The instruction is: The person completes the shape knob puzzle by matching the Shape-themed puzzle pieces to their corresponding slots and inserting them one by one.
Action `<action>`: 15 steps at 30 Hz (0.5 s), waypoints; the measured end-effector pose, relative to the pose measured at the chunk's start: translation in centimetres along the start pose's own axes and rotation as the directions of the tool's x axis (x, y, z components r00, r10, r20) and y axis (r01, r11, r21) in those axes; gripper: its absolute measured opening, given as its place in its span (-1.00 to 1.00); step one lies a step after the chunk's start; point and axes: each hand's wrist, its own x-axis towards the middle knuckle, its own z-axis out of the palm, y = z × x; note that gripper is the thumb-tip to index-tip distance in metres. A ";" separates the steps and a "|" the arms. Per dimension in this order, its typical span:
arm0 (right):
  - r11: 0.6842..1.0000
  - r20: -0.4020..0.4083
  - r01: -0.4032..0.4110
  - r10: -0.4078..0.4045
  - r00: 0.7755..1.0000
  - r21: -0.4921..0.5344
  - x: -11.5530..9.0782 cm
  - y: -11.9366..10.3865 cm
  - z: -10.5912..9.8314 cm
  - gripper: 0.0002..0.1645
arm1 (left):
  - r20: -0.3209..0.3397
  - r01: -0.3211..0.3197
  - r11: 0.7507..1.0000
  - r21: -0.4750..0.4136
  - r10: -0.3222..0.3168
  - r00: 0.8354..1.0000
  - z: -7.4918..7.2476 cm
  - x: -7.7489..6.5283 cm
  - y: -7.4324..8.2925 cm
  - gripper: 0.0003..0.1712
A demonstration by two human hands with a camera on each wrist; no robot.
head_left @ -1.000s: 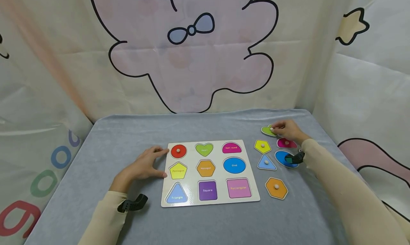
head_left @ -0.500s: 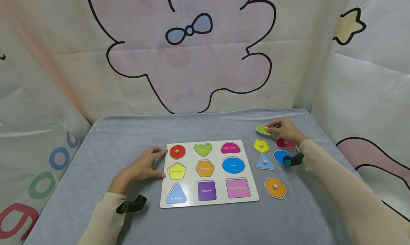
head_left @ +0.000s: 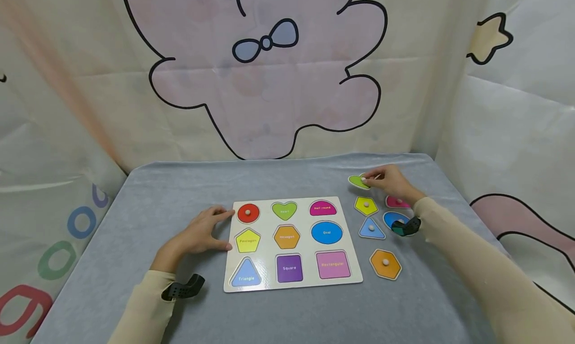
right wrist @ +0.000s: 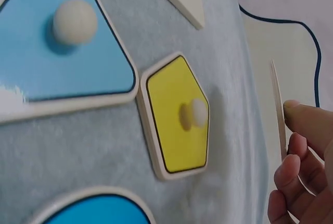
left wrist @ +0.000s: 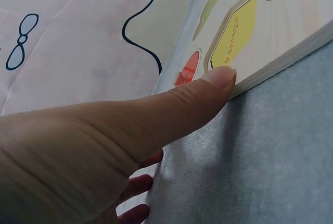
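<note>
Above the table at the far right, my right hand (head_left: 392, 180) pinches a green heart puzzle piece (head_left: 357, 181) by its knob. The right wrist view shows that heart piece (right wrist: 279, 112) edge-on, tilted, beside the thumb and fingers. My left hand (head_left: 204, 230) rests at the left edge of the white puzzle board (head_left: 265, 280); its thumb (left wrist: 218, 81) touches the edge by the pentagon recess. A red round piece (head_left: 248, 212) with a knob sits in the board's top left recess. The printed heart recess (head_left: 284, 210) lies in the top row.
Right of the board lie loose knobbed pieces: a yellow pentagon (head_left: 366, 204), a light blue triangle (head_left: 371, 228), an orange hexagon (head_left: 385, 264), a blue oval (head_left: 395, 218) and a magenta half round (head_left: 397, 202). My right wrist partly covers the oval. A grey cloth (head_left: 202, 179) covers the table.
My right hand has moved left with the heart piece, which is now above and left of the pentagon piece. My left hand stays at the board's edge.
</note>
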 end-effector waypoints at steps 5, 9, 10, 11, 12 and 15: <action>1.000 -0.017 0.029 -0.029 0.999 0.003 0.2 -0.4 0.6 -0.65 | -0.007 -0.008 1.000 0.005 0.008 1.000 0.0 0.1 -0.1 0.10; 0.999 -0.021 0.039 -0.040 0.999 -0.003 0.3 -0.8 1.2 -0.67 | -0.010 -0.015 1.000 0.005 0.015 1.000 0.0 0.1 -0.2 0.09; 0.999 -0.020 0.043 -0.043 0.999 -0.005 0.3 -0.9 1.3 -0.67 | -0.009 -0.016 1.000 0.005 0.016 1.000 0.1 0.1 -0.3 0.09; 0.999 -0.018 0.048 -0.048 0.999 -0.003 0.3 -1.0 1.4 -0.67 | -0.009 -0.019 1.000 0.007 0.019 1.000 0.1 0.1 -0.3 0.09; 0.999 -0.015 0.052 -0.052 0.999 0.000 0.2 -1.0 1.5 -0.67 | -0.009 -0.020 1.000 0.007 0.020 1.000 0.1 0.1 -0.3 0.09; 0.998 -0.004 0.064 -0.064 0.998 0.015 0.2 -1.3 1.8 -0.67 | -0.008 -0.019 1.000 0.009 0.019 1.000 0.1 0.1 -0.3 0.09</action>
